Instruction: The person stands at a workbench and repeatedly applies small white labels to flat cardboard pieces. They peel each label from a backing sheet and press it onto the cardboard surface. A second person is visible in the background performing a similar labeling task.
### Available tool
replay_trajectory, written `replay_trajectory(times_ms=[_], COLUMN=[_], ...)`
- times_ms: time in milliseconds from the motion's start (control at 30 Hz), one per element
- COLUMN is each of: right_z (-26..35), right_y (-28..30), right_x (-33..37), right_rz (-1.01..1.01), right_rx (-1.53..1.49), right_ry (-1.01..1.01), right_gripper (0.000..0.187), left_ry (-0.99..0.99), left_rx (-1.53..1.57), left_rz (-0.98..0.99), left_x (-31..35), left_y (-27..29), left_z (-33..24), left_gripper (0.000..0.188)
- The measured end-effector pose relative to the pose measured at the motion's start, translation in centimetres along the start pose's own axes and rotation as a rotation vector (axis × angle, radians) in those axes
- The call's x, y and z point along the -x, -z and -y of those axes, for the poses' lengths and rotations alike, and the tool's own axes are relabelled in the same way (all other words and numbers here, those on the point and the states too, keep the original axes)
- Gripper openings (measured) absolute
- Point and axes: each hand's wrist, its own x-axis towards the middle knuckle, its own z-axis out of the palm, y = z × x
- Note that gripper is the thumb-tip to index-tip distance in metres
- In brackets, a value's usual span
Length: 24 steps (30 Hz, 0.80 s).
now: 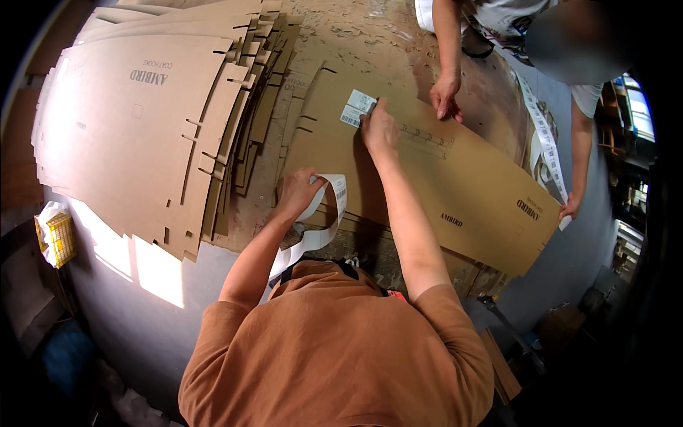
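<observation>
A flat brown cardboard carton blank (484, 192) lies across the table in front of me. Near its upper left part sits a white printed label (358, 108) with a barcode. My right hand (380, 132) has its fingers curled together at the label's right edge, against the cardboard. Pinched between the fingers of my left hand (297, 191) is a strip of white labels (334, 213), which loops down over the table's near edge towards my body. The fingertips of my right hand are partly hidden behind the hand itself.
A tall stack of carton blanks (142, 107) fills the table's left side. Across the table, a co-worker's hand (447, 96) touches the blank's far edge; their other hand (569, 206) holds another label strip (541, 132). A yellow-and-white packet (57, 235) is at far left.
</observation>
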Motion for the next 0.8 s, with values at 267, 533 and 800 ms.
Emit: replay_trajectory(times_ms=[267, 533, 800], right_z=[-2.9, -2.2, -0.8], right_y=[-1.9, 6.0, 11.1], right_x=[3.4, 13.4, 23.5], right_rz=[0.015, 0.260, 0.567], right_rx=[0.324, -0.631, -1.306], right_ry=[0.571, 0.487, 0.291], right_gripper=[0.067, 0.057, 0.037], left_ry=[-0.046, -0.114, -0.290], left_rx=[0.167, 0.211, 0.101], left_rz=[0.035, -0.185, -0.353], left_x=[1.9, 8.8, 14.9], left_y=[0.6, 4.2, 5.1], left_z=[-0.5, -2.5, -6.2], left_gripper=[0.019, 0.011, 0.014])
